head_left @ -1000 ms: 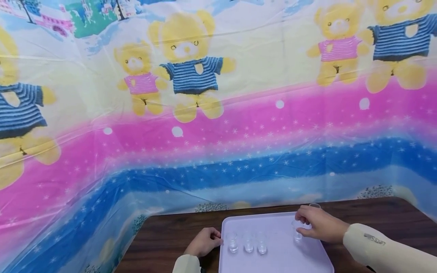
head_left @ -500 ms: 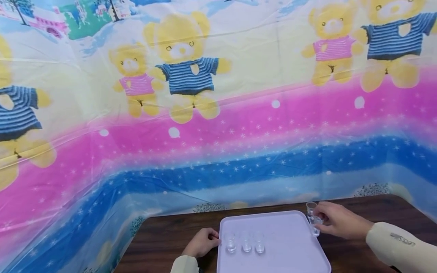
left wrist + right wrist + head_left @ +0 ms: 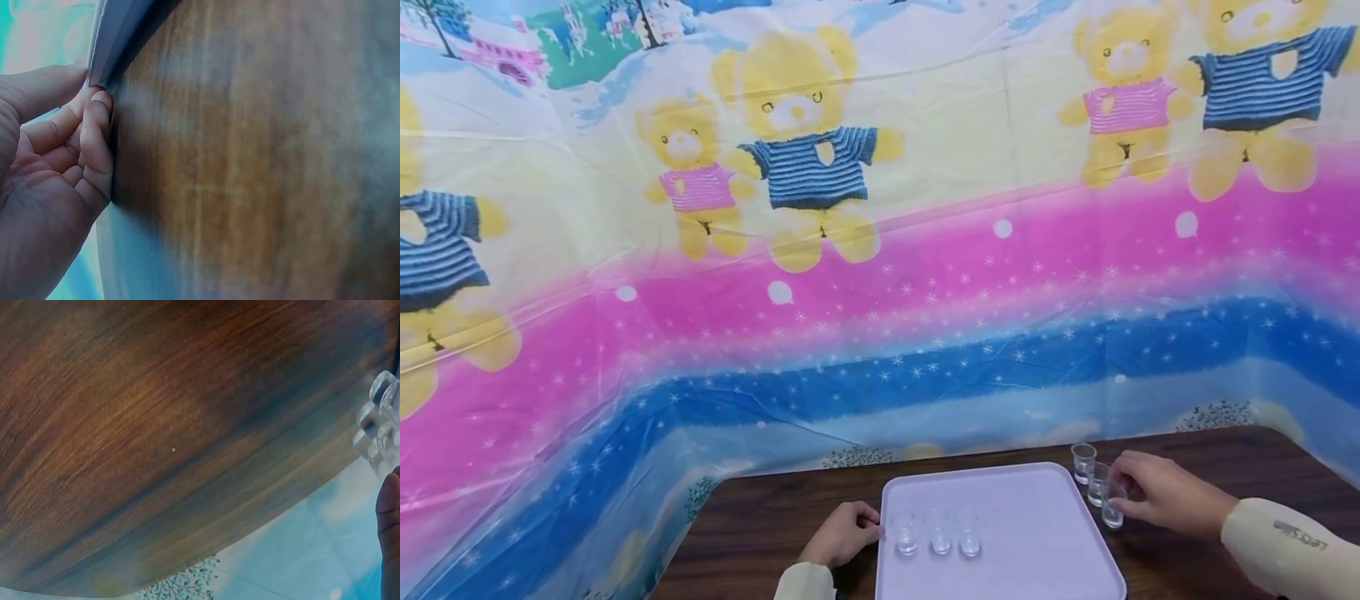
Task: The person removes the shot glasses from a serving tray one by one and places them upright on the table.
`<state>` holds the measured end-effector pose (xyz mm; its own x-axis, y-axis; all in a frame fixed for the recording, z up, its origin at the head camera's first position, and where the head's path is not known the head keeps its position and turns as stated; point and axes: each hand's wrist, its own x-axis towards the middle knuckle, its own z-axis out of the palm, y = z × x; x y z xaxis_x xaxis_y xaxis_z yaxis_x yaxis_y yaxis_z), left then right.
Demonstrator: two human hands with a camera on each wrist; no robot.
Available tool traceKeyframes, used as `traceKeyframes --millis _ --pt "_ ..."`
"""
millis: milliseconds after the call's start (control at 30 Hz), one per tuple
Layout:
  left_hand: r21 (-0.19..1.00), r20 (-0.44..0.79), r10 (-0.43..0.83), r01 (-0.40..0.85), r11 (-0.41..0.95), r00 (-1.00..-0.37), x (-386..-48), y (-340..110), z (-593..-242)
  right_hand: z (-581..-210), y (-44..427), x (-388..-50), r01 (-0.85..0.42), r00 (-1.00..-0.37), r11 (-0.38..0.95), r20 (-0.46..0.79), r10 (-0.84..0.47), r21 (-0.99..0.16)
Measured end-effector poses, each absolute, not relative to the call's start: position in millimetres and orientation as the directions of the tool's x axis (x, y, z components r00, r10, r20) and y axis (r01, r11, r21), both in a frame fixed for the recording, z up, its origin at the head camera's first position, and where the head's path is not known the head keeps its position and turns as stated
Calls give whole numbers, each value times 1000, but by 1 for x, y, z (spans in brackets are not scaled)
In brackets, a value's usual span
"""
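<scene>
My right hand (image 3: 1168, 496) pinches a small clear cup (image 3: 1112, 515) just off the right edge of the lilac tray (image 3: 1022, 508), at table level. Beyond that cup, two more clear cups (image 3: 1082, 463) stand in a line beside the tray. Three similar cups (image 3: 940, 542) stand in a row on the tray's left half. The left hand (image 3: 841, 533) is at the tray's left edge; in the left wrist view, its thumb and fingers pinch the tray rim (image 3: 112, 44). Only a fingertip (image 3: 389, 506) of the right hand shows in the right wrist view, near overlapping clear cups (image 3: 378, 419).
A dark wooden table (image 3: 775, 508) carries the tray and cups. Behind the table's far edge hangs a bear-patterned cloth (image 3: 880, 292).
My right hand has carried the cup from above the tray's right side to the table beside it, next to the other two cups. The left hand has stayed at the tray's edge.
</scene>
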<state>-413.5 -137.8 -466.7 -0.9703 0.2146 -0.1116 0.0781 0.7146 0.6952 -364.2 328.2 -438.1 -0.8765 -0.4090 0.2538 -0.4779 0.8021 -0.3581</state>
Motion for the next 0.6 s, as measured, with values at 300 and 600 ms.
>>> traceKeyframes --millis 300,600 --pt "694 -104 231 96 713 -967 -416 -137 -466 -439 326 -364 -460 -884 821 259 -389 -337" --pt "693 -110 217 82 716 -970 -416 -138 -468 -441 326 -364 -410 -907 850 245 -341 -331"
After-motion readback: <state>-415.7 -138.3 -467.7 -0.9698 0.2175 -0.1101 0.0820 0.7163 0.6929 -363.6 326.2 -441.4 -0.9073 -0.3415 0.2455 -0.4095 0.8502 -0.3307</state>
